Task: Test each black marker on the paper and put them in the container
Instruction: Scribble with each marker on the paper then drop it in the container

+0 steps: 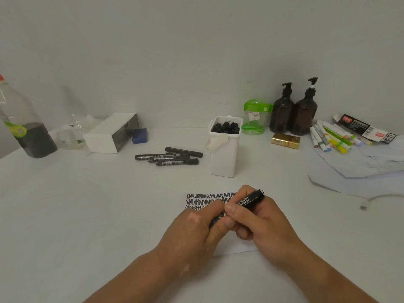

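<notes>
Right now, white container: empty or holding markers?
Holding markers: black marker ends crowd the open top of the upright white container.

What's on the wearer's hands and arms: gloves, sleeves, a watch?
Nothing worn that shows. The left hand and right hand are bare, with no gloves and no rings visible. The left forearm and right forearm are bare down to the frame edge: no sleeves, no watch or band at either wrist.

The held black marker point(251, 199) bears white lettering ending in "Marker"; other labels are unreadable.
</notes>
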The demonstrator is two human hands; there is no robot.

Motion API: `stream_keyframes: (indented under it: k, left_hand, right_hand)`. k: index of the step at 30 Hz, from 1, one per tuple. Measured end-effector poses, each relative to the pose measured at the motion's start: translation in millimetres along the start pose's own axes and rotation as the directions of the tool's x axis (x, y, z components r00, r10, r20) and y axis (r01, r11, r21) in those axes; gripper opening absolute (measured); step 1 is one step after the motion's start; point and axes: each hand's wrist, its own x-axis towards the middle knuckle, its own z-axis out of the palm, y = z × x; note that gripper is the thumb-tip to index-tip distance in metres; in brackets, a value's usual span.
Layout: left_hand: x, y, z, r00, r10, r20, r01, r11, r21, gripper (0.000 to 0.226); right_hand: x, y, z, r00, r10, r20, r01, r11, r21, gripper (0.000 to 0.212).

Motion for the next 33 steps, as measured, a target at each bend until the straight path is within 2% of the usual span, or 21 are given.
stream_keyframes:
  k: [5,8,10,13,15,17,22,25,27,33]
  left_hand:
    - [0,-2,7,0.998,0.025,-0.056,-0.023,0.999,0.042,0.036]
    - [1,-9,7,0.992,-0.04,-0.123,0.051,0.995,0.089,0.052]
    - [2,-14,8,0.992,-0.066,-0.104,0.082,0.985,0.152,0.066]
    - [4,-17,11,0.991,-0.131,0.007,0.123,0.947,0.297,0.087]
    - [5,-19,13,0.982,-0.181,0.046,0.153,0.921,0.359,0.091]
    - [6,-22,11,0.976,-0.212,0.058,0.175,0.91,0.375,0.09]
    - [2,-30,2,0.966,-0.253,0.053,0.214,0.898,0.385,0.087]
    - [2,-32,-1,0.962,-0.268,0.057,0.227,0.897,0.38,0.086]
    - [2,-32,-1,0.96,-0.273,0.061,0.231,0.896,0.379,0.086]
    - [2,-32,-1,0.96,-0.274,0.056,0.235,0.899,0.369,0.083]
  right_hand:
    - [2,2,-2,0.989,-0.067,-0.134,0.051,0.992,-0.119,0.014]
    - [7,-2,-21,0.935,-0.087,-0.344,0.091,0.996,-0.006,0.009]
    - [9,-5,-38,0.899,-0.066,-0.433,0.103,0.993,0.064,0.009]
    - [11,-4,-52,0.916,0.009,-0.401,0.048,0.99,0.132,0.023]
    - [12,0,-51,0.937,0.063,-0.344,-0.022,0.992,0.121,0.022]
    - [12,4,-47,0.952,0.062,-0.298,-0.063,0.998,0.006,0.013]
    - [8,14,-32,0.972,0.05,-0.228,-0.115,0.953,-0.28,0.026]
    - [9,20,-28,0.972,0.029,-0.233,-0.146,0.853,-0.501,0.009]
    - [9,24,-29,0.968,0.011,-0.252,-0.154,0.817,-0.555,0.007]
    - [9,25,-29,0.964,0.024,-0.266,-0.18,0.796,-0.579,0.007]
